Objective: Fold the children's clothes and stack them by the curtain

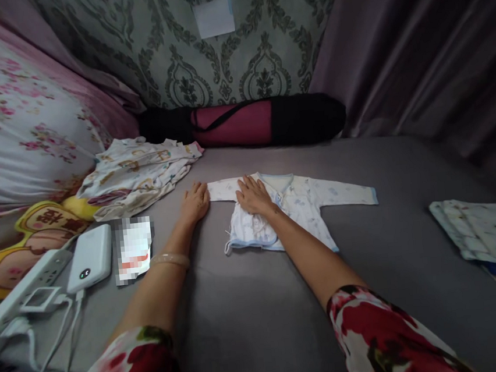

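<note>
A small white baby top [296,210] with pale blue trim and faint prints lies spread on the grey sheet, its sleeves stretched out to both sides. My left hand [195,203] rests flat at the cuff end of the left-side sleeve, covering its edge. Flat on the upper left of the top's body, near that sleeve, lies my right hand [253,195] with its fingers apart. The right-side sleeve [347,192] lies untouched. Thin ties show at the lower left hem.
A crumpled heap of printed clothes [141,170] lies at the back left. Folded cloths [492,238] sit at the right. A white power bank [90,256], a phone [135,249] and a power strip [30,294] are at the left. A long black and maroon bag [233,125] lies along the wall.
</note>
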### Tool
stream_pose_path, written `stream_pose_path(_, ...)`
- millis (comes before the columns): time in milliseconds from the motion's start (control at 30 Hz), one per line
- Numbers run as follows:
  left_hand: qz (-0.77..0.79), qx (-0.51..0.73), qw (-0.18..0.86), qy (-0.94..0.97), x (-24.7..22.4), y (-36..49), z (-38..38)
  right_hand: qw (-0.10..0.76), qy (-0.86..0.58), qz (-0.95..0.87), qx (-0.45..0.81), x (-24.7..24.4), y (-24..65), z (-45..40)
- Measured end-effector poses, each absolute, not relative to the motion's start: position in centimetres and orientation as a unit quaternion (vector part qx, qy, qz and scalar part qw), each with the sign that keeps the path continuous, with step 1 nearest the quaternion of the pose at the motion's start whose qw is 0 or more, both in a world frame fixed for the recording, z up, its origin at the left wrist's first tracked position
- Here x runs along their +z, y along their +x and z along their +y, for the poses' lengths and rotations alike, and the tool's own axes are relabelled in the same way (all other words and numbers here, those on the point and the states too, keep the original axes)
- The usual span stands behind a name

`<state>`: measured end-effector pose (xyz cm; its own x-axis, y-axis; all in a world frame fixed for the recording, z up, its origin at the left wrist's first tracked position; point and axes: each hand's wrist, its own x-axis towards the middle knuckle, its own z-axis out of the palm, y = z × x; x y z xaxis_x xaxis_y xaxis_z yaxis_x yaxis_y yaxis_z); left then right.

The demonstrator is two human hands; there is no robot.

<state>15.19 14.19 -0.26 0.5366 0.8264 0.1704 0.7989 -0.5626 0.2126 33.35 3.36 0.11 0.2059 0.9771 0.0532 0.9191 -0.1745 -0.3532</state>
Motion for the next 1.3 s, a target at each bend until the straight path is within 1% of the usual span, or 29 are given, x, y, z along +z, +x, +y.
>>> stream_pose_path(133,0.475,0.17,0.022,0.863,0.5,15.0,12.9,0.175,-0.752,-0.612,0.169,1.4,34.3,4.2)
stream_pose_path(200,0.485,0.181,0.011,0.855,0.9,14.8,12.2,0.219,-0.743,-0.601,0.196,2.7,35.1,4.1)
stream_pose_path(300,0.51,0.196,0.001,0.838,1.7,14.8,11.1,0.3,-0.741,-0.578,0.164,4.8,36.8,2.0)
stream_pose_path(367,0.517,0.217,0.014,0.828,2.7,15.1,10.0,0.334,-0.749,-0.551,0.152,5.5,38.0,-0.5)
stream_pose_path(433,0.495,0.23,0.062,0.835,3.8,15.9,8.4,0.34,-0.758,-0.526,0.181,5.7,39.1,-3.3)
stream_pose_path(533,0.416,0.191,0.145,0.877,5.1,18.2,4.8,0.302,-0.769,-0.504,0.251,5.0,40.1,-6.7)
stream_pose_path(600,0.364,0.158,0.181,0.9,5.3,20.1,2.0,0.257,-0.775,-0.508,0.274,4.6,40.0,-8.1)
stream_pose_path(667,0.301,0.099,0.224,0.922,5.1,21.7,-0.6,0.201,-0.776,-0.525,0.285,4.5,39.3,-8.8)
stream_pose_path(767,0.324,0.075,0.211,0.919,4.1,22.8,-3.4,0.126,-0.778,-0.544,0.287,5.0,37.3,-9.7)
stream_pose_path(833,0.343,0.079,0.192,0.916,3.5,22.7,-4.2,0.097,-0.785,-0.549,0.271,5.5,35.9,-10.2)
stream_pose_path(967,0.343,0.096,0.192,0.915,2.9,21.8,-4.5,0.076,-0.8,-0.554,0.216,6.0,34.4,-10.9)
stream_pose_path(1033,0.339,0.094,0.203,0.914,2.9,21.5,-4.4,0.078,-0.803,-0.552,0.211,6.0,34.4,-10.9)
stream_pose_path(1133,0.326,0.096,0.212,0.916,2.9,21.1,-4.4,0.085,-0.797,-0.552,0.231,5.8,34.9,-10.7)
stream_pose_path(1300,0.283,0.144,0.202,0.926,2.2,20.9,-3.8,0.082,-0.771,-0.558,0.296,5.8,36.0,-10.7)
